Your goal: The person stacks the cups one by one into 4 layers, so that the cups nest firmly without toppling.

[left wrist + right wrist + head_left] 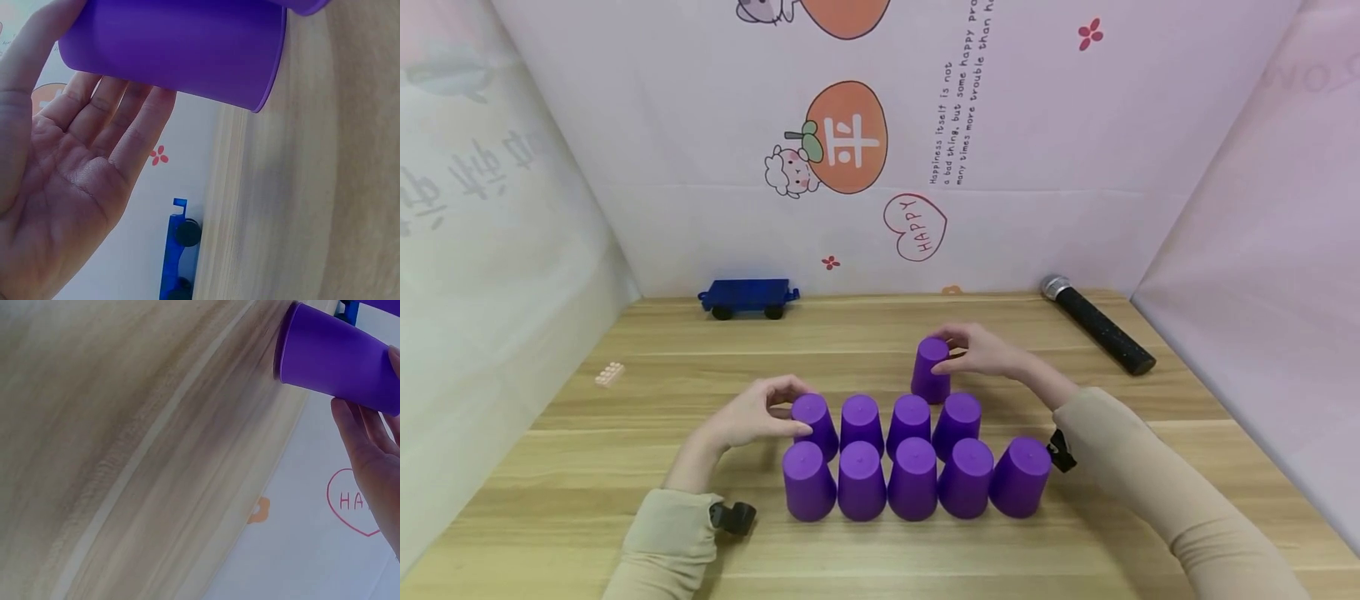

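Several upside-down purple plastic cups (916, 479) stand in a front row, with a shorter row (861, 423) close behind. My left hand (758, 414) holds the leftmost cup (818, 429) of that shorter row, thumb on the near side and fingers behind. In the left wrist view, this cup (181, 47) lies between the thumb and fingers (140, 134). Behind the right end of the rows, my right hand (983, 352) grips another upside-down cup (928, 375) from its right side. The right wrist view shows that cup (340, 359) with its rim at or near the tabletop; contact is hard to tell.
A blue toy wagon (748, 296) stands at the back left of the wooden table (587, 467). At the back right lies a black microphone (1101, 325). A small pale pink toy brick (610, 374) sits near the left edge. Printed white sheets (700, 150) enclose the table's back and sides.
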Action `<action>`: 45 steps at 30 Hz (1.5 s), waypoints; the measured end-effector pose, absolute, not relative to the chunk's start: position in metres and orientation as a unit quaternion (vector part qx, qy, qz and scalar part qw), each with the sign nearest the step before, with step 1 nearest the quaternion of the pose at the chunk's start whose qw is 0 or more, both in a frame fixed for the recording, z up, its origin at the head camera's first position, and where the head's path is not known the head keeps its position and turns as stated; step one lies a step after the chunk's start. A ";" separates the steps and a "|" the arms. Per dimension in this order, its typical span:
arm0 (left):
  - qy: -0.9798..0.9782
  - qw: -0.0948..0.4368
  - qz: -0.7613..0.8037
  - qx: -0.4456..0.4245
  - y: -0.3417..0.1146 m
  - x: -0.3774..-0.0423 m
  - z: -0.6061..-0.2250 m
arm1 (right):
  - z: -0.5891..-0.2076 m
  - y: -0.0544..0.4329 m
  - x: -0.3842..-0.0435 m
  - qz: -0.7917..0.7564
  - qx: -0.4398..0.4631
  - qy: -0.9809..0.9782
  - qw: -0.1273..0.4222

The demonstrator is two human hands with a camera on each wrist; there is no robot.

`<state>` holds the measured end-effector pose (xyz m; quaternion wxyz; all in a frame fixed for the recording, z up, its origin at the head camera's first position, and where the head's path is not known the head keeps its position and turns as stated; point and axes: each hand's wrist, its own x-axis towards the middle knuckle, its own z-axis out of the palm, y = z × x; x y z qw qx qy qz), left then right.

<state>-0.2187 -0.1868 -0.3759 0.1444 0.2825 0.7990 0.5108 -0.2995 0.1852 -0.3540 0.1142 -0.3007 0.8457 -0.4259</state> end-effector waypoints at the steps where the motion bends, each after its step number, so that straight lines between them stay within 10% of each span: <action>1: 0.799 0.144 0.511 0.283 -0.187 -0.219 -0.376 | -0.354 0.185 -0.299 -0.424 -0.303 0.846 0.115; 45: 0.805 0.139 0.501 0.287 -0.187 -0.216 -0.375 | -0.363 0.256 -0.257 -0.405 -0.273 0.864 0.123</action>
